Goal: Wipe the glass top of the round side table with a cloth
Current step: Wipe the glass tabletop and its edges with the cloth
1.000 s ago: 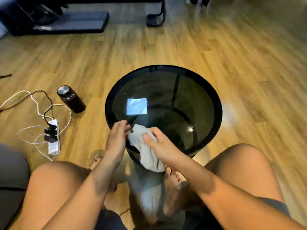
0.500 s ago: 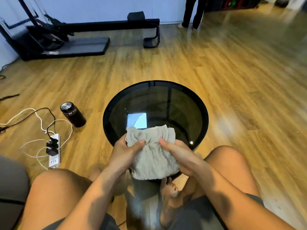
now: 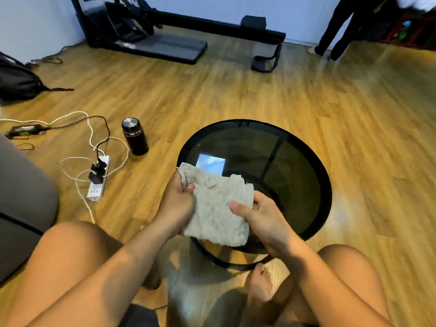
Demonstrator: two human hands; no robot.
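Observation:
A round side table (image 3: 326, 185) with a black rim and dark smoked glass top (image 3: 278, 161) stands on the floor between my knees. A grey cloth (image 3: 217, 206) is spread out above the near left part of the glass. My left hand (image 3: 178, 197) pinches its upper left corner. My right hand (image 3: 262, 218) grips its right edge, thumb on top. The cloth hides the near edge of the table. A bright window reflection shows on the glass just beyond the cloth.
A black flask (image 3: 134, 136) stands on the wood floor left of the table. A white power strip (image 3: 98, 178) with plugs and trailing cables lies further left. A grey cushion (image 3: 21, 197) is at the left edge. Black exercise equipment (image 3: 165, 43) and a person's legs (image 3: 335, 31) are at the back.
The cloth, bunched in my right hand a second ago, is now spread between both hands. My left hand has taken hold of it. The camera has tilted up, showing more of the room.

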